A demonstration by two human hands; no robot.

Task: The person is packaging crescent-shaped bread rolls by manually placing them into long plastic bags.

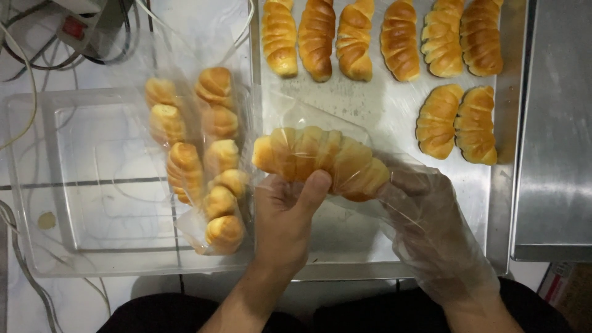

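Note:
A golden twisted bread roll [320,159] lies sideways in the middle of the view, partly inside a thin clear plastic bag [308,117]. My left hand [285,216] is bare and grips the roll and the bag's mouth from below, thumb up against the roll. My right hand [431,216] wears a loose clear plastic glove and holds the roll's right end. Both hands hover over the front of a metal baking tray [487,203]. Several bagged rolls [206,160] lie to the left.
Several unwrapped rolls [401,40] sit in a row at the back of the tray, two more [457,123] at its right. A clear plastic tub [80,185] stands left. Cables [37,43] run at the top left. A steel surface [555,123] borders the right.

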